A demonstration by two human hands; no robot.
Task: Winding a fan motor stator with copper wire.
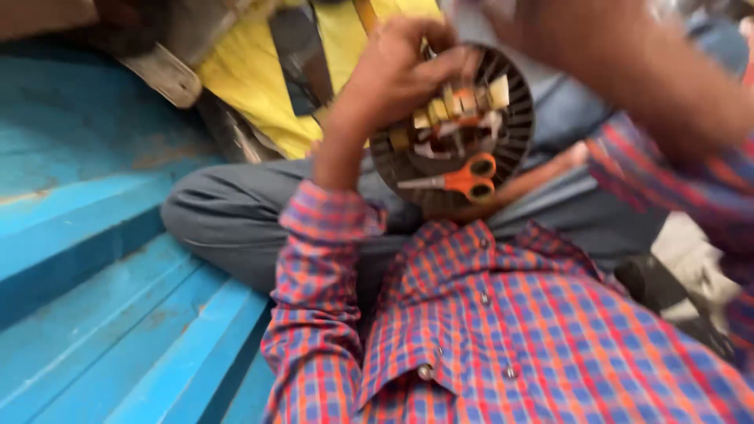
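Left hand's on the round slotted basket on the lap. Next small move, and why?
Probably bring the right hand down to steady the basket's far rim. The left hand alone grips its top edge, the basket sits tilted on the lap, and the orange-handled scissors and pale pieces inside lie near the low side. The right hand is raised, blurred, holding nothing visible.

The single head camera looks steeply down the wearer's own chest, very close to the checked shirt [503, 338], taking in the lap, the raised left hand [393, 74] and the blue floor [86, 259] on the left
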